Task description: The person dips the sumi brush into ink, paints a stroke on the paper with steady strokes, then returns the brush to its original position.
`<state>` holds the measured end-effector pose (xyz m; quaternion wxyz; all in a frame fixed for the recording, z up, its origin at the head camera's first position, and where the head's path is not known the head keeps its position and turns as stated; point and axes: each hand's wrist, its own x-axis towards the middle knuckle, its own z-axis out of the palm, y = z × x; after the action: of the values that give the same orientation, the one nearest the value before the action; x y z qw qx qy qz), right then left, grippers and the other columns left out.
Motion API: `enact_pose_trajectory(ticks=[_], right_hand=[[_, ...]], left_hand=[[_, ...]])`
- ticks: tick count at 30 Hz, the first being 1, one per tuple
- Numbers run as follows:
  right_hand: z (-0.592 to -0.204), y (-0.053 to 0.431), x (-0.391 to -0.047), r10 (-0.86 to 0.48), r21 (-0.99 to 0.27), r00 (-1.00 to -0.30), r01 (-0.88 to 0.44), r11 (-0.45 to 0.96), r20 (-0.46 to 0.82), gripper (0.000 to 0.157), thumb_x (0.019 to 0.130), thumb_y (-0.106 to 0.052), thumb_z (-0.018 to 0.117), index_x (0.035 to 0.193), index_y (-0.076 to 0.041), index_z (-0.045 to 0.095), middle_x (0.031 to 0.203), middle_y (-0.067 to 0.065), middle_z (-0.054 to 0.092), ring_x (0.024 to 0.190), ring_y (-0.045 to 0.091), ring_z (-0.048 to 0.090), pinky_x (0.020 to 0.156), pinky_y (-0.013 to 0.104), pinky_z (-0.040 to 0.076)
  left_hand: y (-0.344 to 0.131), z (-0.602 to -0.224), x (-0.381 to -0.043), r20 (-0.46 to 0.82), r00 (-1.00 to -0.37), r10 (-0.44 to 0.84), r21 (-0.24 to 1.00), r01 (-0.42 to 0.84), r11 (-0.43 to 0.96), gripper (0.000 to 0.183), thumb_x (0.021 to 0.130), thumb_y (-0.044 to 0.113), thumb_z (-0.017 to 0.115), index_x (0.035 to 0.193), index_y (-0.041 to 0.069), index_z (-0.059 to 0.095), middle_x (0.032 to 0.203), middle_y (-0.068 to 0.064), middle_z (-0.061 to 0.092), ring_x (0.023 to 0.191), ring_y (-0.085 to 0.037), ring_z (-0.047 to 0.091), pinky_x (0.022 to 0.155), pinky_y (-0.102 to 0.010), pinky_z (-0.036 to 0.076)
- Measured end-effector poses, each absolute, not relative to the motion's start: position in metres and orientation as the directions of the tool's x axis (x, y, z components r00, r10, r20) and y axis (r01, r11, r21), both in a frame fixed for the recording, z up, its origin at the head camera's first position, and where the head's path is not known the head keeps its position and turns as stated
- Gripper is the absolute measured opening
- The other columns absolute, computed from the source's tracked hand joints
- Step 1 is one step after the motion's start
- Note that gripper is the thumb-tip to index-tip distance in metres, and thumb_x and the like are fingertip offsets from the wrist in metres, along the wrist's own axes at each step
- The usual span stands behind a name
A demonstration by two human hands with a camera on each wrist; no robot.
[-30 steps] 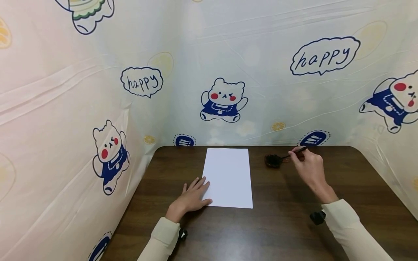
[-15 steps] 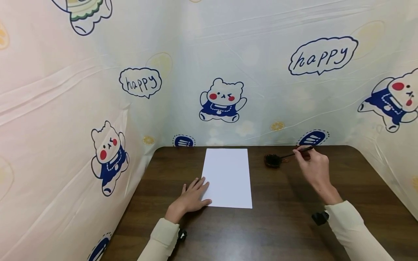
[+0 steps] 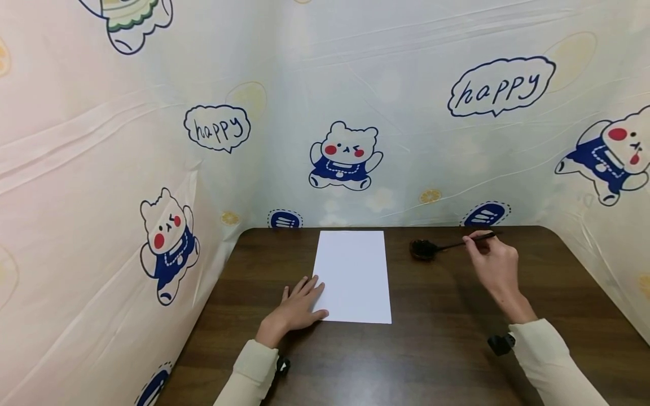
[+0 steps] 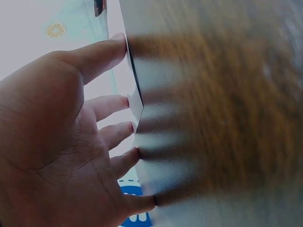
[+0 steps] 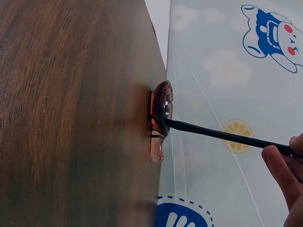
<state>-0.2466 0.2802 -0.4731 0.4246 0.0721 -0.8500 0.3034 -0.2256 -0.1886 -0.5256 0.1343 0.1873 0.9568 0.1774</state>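
Observation:
In the head view a white sheet of paper (image 3: 352,276) lies on the table. My left hand (image 3: 294,310) rests on its lower left edge with fingers spread; the left wrist view shows the thumb (image 4: 106,54) and fingertips reaching the paper's edge. To the right of the paper sits a small, dark, glassy dish (image 3: 422,249) with a short handle, its inside looking black. My right hand (image 3: 495,268) pinches a slim black brush (image 5: 222,135) by its far end. The brush slants down to the left, and its tip is in the dish, hidden by the rim.
The dark wooden table (image 3: 350,366) has rounded back corners. A pale curtain (image 3: 406,113) printed with bears and lemon slices hangs behind the table and at both sides. Each wrist carries a small black camera.
My right hand has shifted to the right, and the brush handle leans further that way while its lower end stays at the dish. The left hand and paper stay put.

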Motion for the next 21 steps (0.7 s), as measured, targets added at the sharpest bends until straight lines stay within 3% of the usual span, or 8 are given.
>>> enact_pose_trajectory(ticks=[3,5,15,21], right_hand=[[-0.4725,0.2822,-0.2443,0.154,-0.475,-0.637,-0.370,0.799,0.755,0.008,0.094,-0.008,0.081,0.094,-0.001,0.076,0.078,0.015,0.078,0.075,-0.029,0.047,0.066,0.000,0.037],[-0.4724,0.2832,-0.2431,0.159,-0.481,-0.641,-0.366,0.797,0.751,0.008,0.094,-0.008,0.081,0.094,-0.001,0.076,0.078,0.016,0.078,0.078,-0.034,0.040,0.066,-0.001,0.037],[-0.4723,0.2866,-0.2400,0.173,-0.486,-0.632,-0.363,0.795,0.755,0.009,0.093,-0.008,0.080,0.094,0.000,0.076,0.077,0.017,0.078,0.078,-0.036,0.038,0.066,0.000,0.037],[-0.4736,0.2868,-0.2378,0.180,-0.499,-0.646,-0.353,0.791,0.742,0.009,0.094,-0.010,0.080,0.094,-0.002,0.076,0.078,0.018,0.078,0.074,-0.026,0.046,0.066,-0.001,0.037]], left_hand=[[-0.1880,-0.5259,-0.2263,-0.187,-0.893,0.410,0.392,0.314,0.864,0.078,0.102,0.047,0.068,0.166,0.013,0.039,0.178,-0.012,0.024,0.166,-0.041,0.015,0.124,-0.080,0.010],[-0.1882,-0.5267,-0.2261,-0.192,-0.891,0.410,0.390,0.314,0.865,0.078,0.103,0.047,0.068,0.166,0.013,0.039,0.178,-0.012,0.023,0.166,-0.041,0.015,0.124,-0.080,0.010],[-0.1891,-0.5275,-0.2261,-0.188,-0.889,0.417,0.401,0.318,0.859,0.077,0.103,0.047,0.067,0.167,0.014,0.038,0.179,-0.011,0.022,0.166,-0.041,0.014,0.124,-0.080,0.009],[-0.1895,-0.5267,-0.2251,-0.191,-0.892,0.408,0.398,0.310,0.864,0.077,0.103,0.046,0.067,0.167,0.013,0.038,0.179,-0.012,0.022,0.166,-0.041,0.015,0.124,-0.080,0.009]])
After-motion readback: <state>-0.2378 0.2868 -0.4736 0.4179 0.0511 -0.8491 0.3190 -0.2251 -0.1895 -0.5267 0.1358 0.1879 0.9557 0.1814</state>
